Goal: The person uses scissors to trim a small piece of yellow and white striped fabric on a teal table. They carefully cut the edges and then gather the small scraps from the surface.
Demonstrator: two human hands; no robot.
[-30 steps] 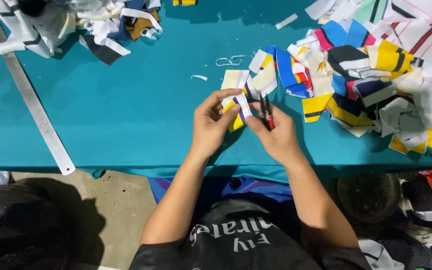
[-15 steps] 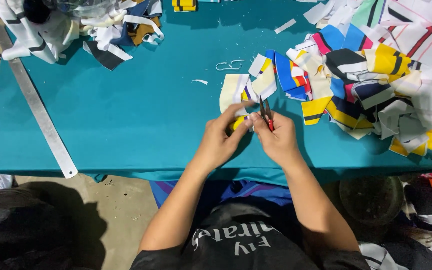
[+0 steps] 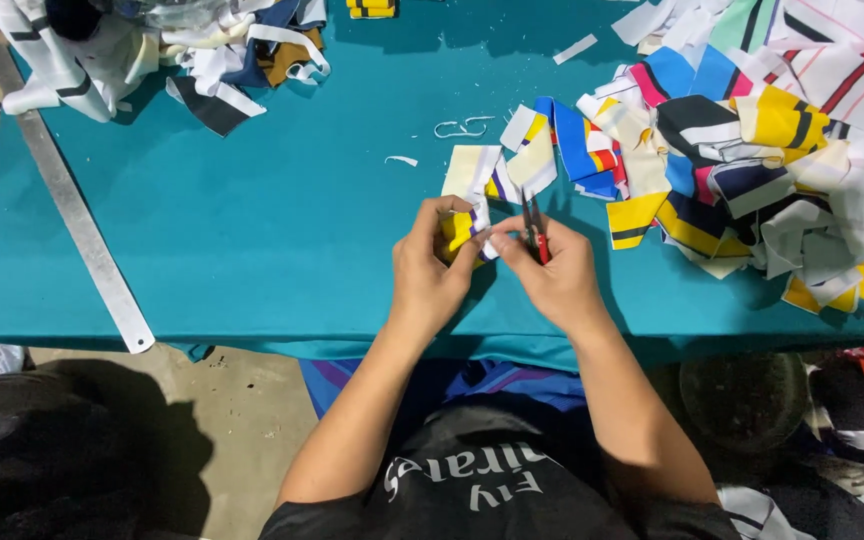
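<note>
Fabric strip [image 3: 464, 226], one, pinched by left hand [image 3: 430, 272]; right hand [image 3: 552, 275] grips one red snips [image 3: 536, 232].

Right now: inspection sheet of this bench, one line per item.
Surface: teal table, scattered with small white offcuts.
Job's things: yellow-white fabric strip pinched in left hand; red-handled snips in right hand.
Clutter: striped scrap pile on the right; second scrap heap far left; metal ruler along the left edge.
Grippers: both hands closed together at the strip, near the table's front edge.
Cables: nothing seen.
Surroundings: concrete floor; dark bundle lower left.
</note>
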